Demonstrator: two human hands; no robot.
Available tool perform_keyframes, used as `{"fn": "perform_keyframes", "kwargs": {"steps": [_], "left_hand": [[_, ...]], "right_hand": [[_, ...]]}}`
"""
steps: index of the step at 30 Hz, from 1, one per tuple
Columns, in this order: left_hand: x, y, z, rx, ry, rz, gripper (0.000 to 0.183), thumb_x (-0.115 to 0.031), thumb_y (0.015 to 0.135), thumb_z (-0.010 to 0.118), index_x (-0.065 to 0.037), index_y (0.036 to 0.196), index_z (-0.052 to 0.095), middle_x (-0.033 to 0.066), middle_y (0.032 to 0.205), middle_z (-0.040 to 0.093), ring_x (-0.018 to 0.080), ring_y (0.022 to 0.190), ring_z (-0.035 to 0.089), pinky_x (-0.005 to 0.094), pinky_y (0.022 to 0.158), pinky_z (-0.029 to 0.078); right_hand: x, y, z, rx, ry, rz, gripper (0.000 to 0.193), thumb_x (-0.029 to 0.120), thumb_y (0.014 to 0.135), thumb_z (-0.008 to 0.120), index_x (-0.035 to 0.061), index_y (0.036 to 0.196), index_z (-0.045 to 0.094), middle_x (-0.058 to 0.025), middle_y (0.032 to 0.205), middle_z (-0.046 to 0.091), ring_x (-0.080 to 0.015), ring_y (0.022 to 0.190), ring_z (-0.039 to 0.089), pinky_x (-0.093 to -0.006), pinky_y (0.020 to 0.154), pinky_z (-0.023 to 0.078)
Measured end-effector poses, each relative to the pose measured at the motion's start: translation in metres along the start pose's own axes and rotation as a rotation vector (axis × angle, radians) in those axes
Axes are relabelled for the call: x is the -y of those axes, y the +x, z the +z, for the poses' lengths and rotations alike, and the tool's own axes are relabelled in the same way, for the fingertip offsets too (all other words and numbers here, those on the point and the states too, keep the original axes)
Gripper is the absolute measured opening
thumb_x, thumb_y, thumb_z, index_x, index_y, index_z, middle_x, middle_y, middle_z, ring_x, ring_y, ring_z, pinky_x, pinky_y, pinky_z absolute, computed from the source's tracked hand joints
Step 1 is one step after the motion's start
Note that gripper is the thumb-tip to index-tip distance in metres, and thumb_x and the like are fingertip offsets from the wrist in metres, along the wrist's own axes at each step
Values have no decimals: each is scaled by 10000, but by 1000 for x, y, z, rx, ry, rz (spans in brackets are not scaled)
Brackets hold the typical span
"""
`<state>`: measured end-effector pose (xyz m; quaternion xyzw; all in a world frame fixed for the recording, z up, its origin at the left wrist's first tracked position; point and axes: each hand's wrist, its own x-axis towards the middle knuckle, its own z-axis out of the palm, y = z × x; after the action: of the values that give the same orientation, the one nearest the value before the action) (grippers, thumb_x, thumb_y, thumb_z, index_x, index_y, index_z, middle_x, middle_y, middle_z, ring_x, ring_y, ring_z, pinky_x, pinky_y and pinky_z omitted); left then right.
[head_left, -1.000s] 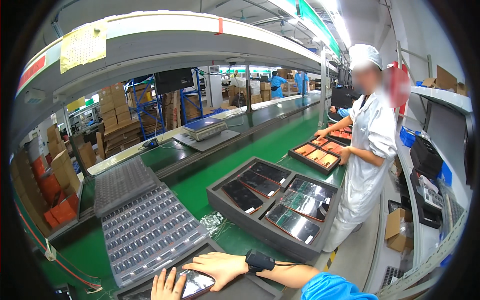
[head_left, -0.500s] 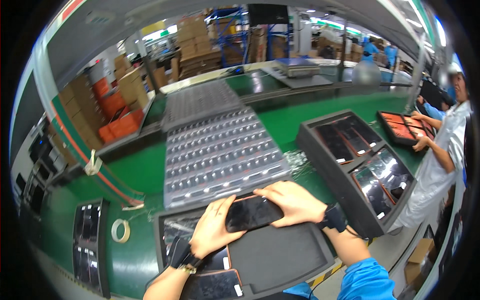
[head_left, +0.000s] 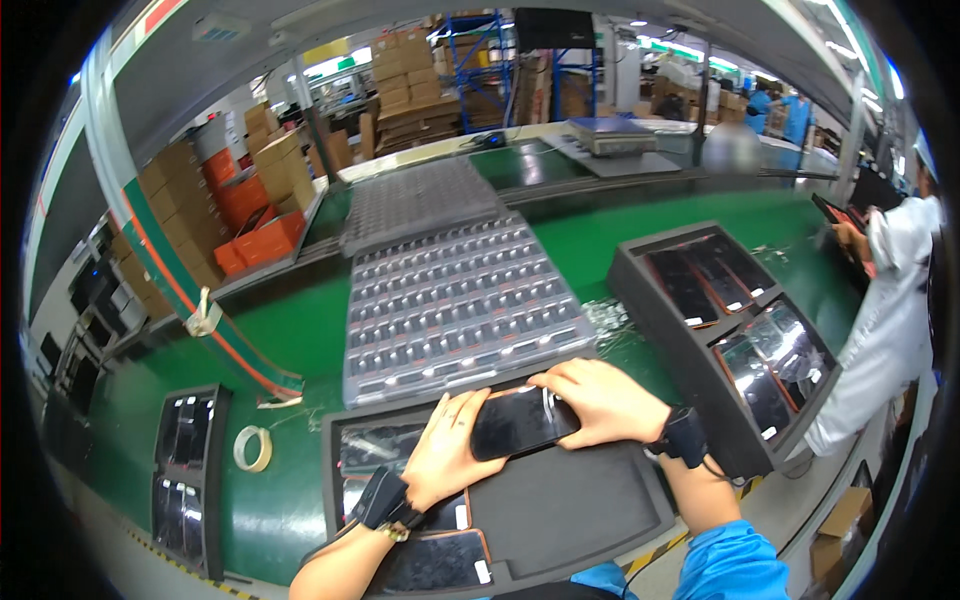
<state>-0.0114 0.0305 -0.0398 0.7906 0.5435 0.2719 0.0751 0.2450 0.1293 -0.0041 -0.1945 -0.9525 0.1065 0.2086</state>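
Note:
A dark-screened smartphone (head_left: 522, 422) is held flat between my two hands, above a black foam tray (head_left: 575, 515). My left hand (head_left: 448, 450) grips its left end, and my right hand (head_left: 612, 403) its right end with the thumb along the near edge. Under my left wrist lie more phones in the tray's left part; one phone (head_left: 435, 562) with an orange edge and a white tab shows near the front. The tray's right part is bare foam. Just beyond my hands stands a stack of clear plastic blister trays (head_left: 465, 310).
To the right, a deep black foam tray (head_left: 690, 370) carries several phones. Another phone tray (head_left: 187, 480) and a tape roll (head_left: 252, 449) lie at left on the green bench (head_left: 290, 510). A co-worker in a pale coat (head_left: 885, 310) holds a tray at far right.
The view has shifted, so everything sits slightly further right. Both hands keep hold of the phone. The co-worker's tray has been drawn away to the right and tilted.

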Motion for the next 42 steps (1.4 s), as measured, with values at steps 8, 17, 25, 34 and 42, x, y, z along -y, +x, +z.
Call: {"fn": "perform_keyframes", "kwargs": {"steps": [8,17,25,34,42], "left_hand": [[0,-4,9,-2,-33,15,844,-327,613,890,-12,1306,525,185,1266,599,348,1258,540,512,1173,317],[-52,-16,-30,47,-149,95,752,-267,691,861,30,1297,529,239,1224,590,400,1175,544,443,1049,418],[-76,-25,-32,301,42,52,807,-389,673,849,47,1276,538,244,1141,604,401,1089,579,459,968,462],[-62,-19,-24,214,92,62,807,-371,662,850,58,1268,534,226,1149,601,382,1075,575,443,953,456],[-65,-20,-28,171,84,56,792,-369,664,854,62,1257,553,226,1154,612,387,1109,574,437,992,448]], "right_hand": [[-11,-13,7,74,-2,-31,783,324,690,786,11,1352,509,-171,1173,614,-329,1100,588,-416,951,453],[6,-28,-14,217,207,-23,828,345,679,799,-20,1343,467,-204,1163,582,-382,1089,579,-445,928,484],[31,-27,-20,510,201,-19,833,394,662,858,-6,1310,517,-224,1215,602,-391,1127,581,-442,960,477],[19,-31,1,274,192,-29,735,229,690,778,-36,1301,468,-188,1141,588,-366,1040,596,-423,871,512],[21,-28,-11,278,258,-69,775,257,682,795,-40,1319,467,-191,1162,575,-364,1098,561,-419,951,472]]}}
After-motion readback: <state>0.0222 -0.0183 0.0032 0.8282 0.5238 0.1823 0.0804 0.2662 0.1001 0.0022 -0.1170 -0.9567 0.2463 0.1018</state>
